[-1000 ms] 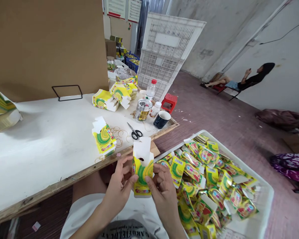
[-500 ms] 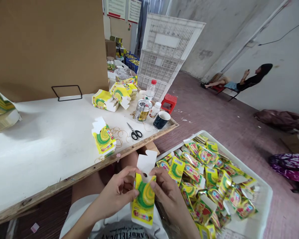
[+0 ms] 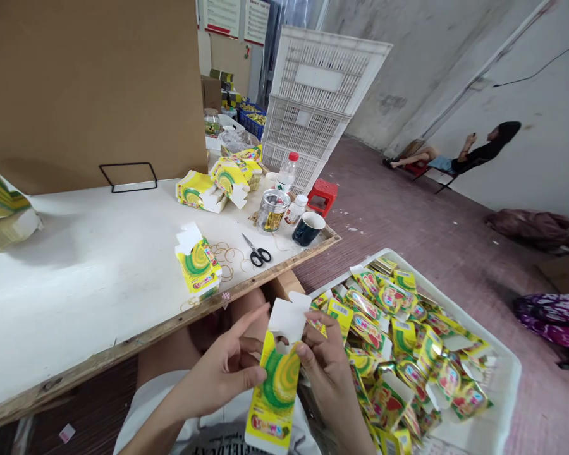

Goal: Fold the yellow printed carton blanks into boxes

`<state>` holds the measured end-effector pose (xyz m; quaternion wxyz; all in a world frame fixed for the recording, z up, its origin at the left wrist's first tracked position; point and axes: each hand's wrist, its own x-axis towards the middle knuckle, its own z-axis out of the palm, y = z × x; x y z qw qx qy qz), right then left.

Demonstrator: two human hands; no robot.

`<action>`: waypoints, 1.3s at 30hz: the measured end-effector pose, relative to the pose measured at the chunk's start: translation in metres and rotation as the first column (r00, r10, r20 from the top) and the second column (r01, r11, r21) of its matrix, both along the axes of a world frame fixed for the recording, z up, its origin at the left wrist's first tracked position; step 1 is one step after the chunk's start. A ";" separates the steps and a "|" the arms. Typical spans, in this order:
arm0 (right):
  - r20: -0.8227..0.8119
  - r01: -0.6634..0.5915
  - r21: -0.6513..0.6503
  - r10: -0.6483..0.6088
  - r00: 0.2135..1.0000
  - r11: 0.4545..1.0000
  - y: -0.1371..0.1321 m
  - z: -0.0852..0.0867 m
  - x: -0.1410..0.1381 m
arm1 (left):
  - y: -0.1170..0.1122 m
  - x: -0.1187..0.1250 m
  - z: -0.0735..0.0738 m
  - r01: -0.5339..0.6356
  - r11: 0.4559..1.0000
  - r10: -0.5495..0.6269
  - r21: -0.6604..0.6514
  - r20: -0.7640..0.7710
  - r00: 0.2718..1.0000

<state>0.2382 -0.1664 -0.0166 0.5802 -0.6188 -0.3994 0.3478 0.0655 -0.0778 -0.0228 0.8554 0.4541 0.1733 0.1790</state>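
A small yellow and green carton [image 3: 277,392] stands tilted over my lap, its white top flap [image 3: 287,319] raised and unfolded. My right hand [image 3: 325,360] grips the carton's right edge, the thumb on the front near the top opening. At the left edge, my left hand [image 3: 234,360] has its thumb on the front and fingers curled behind, with the index finger stretched up beside the flap. On the table lies a short stack of flattened cartons [image 3: 196,265], close to several loose rubber bands [image 3: 225,253] and black-handled scissors [image 3: 258,253].
To my right, a white crate [image 3: 507,385] holds many yellow packs. Along the white table's [image 3: 99,272] right end stand a dark mug [image 3: 306,230], a clear jar [image 3: 271,212] and bottles. Tall white crates [image 3: 308,95] rise behind. A person [image 3: 478,151] sits by the wall.
The carton has shifted slightly down and its top flap has swung right. My left index finger has straightened away from the opening; my right hand has moved a little right.
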 end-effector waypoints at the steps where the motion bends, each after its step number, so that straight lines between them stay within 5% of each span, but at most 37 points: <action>1: -0.070 -0.007 -0.002 0.007 0.998 1.000 0.000 -0.001 -0.001 | 0.000 0.001 0.000 0.023 1.000 -0.023 -0.010 0.023 0.999; 3: -0.112 -0.058 0.000 0.057 0.992 0.998 0.001 -0.001 -0.001 | -0.001 0.004 -0.001 0.036 0.999 -0.035 -0.020 0.047 0.998; 10: 0.281 -0.061 0.115 0.026 0.959 0.991 0.002 0.005 0.016 | -0.002 0.006 -0.003 -0.134 0.977 0.149 0.165 -0.082 0.985; 15: 0.219 -0.128 -0.173 0.165 0.962 0.977 0.003 0.001 0.014 | -0.003 0.006 -0.004 -0.142 0.921 0.210 0.364 -0.153 0.966; 18: 0.222 -0.096 -0.211 0.143 0.965 0.973 0.004 -0.006 0.008 | -0.002 0.005 -0.004 -0.097 0.892 0.195 0.441 -0.183 0.963; 26: 0.318 -0.071 -0.188 0.129 0.939 0.980 0.004 -0.020 0.006 | -0.003 0.009 -0.006 -0.111 0.961 0.149 0.254 -0.137 0.979; 31: 0.394 0.004 -0.221 0.086 0.915 0.975 0.005 -0.030 0.002 | -0.007 0.010 -0.005 -0.126 0.957 0.167 0.260 -0.140 0.976; 39: 0.305 -0.031 -0.086 0.056 0.951 0.996 0.005 -0.016 0.005 | 0.000 0.011 -0.007 -0.210 0.942 0.262 0.260 -0.181 0.948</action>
